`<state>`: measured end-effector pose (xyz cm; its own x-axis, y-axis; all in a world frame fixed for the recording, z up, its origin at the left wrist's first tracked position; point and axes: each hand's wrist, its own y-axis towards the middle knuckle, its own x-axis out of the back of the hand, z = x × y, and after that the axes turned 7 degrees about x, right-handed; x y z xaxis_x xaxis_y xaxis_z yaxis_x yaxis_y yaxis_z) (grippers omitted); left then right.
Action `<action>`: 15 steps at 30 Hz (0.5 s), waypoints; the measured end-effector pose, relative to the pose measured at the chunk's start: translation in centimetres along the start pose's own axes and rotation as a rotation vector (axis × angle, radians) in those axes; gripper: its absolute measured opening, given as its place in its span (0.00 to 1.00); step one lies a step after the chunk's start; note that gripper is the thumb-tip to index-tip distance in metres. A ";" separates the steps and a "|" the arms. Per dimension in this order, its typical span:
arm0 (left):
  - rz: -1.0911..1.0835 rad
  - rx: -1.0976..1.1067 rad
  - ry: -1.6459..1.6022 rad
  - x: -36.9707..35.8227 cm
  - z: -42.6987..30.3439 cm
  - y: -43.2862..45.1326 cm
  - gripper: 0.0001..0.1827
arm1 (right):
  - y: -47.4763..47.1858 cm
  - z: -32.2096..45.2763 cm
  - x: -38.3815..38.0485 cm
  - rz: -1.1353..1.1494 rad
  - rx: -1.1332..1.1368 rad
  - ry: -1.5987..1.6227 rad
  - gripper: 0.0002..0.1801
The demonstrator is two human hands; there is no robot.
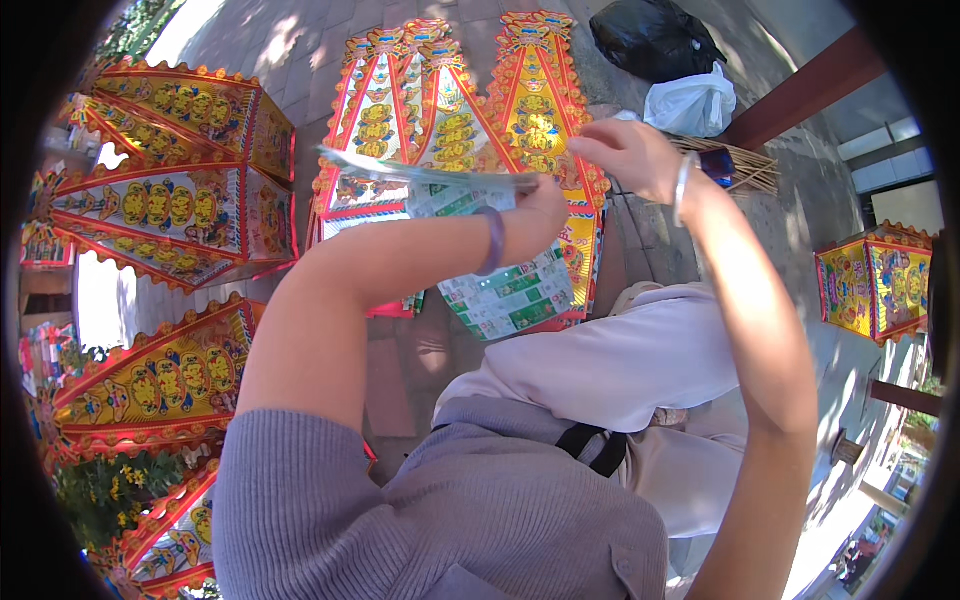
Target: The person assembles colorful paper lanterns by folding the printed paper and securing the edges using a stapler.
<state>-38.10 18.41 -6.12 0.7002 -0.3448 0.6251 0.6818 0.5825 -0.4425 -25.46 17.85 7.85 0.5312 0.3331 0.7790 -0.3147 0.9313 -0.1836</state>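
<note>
My left hand (546, 204), with a purple bangle at its wrist, grips one end of a thin flat strip (420, 174). The strip is blurred and seen nearly edge-on. Below that wrist lies a green-and-white printed sheet (510, 296), partly covered by my forearm. My right hand (634, 157), wearing a silver bangle, hovers at the right edge of a gold-and-red decorated card panel (534, 105). Its fingers are bent, and whether they pinch anything cannot be made out. Silver-and-red panels (379, 105) lie flat on the paving beside the gold one.
Assembled, lantern-like card structures (169, 202) stand along the left, and another (874, 285) is at the far right. A black plastic bag (656, 37), a white plastic bag (694, 101) and a bundle of thin sticks (754, 169) lie near a dark red post (810, 86).
</note>
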 end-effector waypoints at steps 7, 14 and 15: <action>-0.347 -0.159 0.108 3.3 -10.6 2.8 0.11 | 3.9 7.4 -9.1 -0.040 0.220 -0.352 0.25; -0.909 -0.255 -0.411 1.3 -13.0 1.0 0.11 | 0.7 -4.0 -5.0 -0.450 -0.128 -0.067 0.20; -0.813 -0.437 -0.723 0.7 -11.2 -1.6 0.12 | 0.3 -5.1 -3.7 -0.498 -0.159 0.063 0.19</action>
<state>-36.33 8.96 -12.13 -0.1620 0.0815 0.9834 0.9866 0.0324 0.1598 -23.49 17.61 1.84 0.6335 -0.1521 0.7586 0.1089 0.9883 0.1073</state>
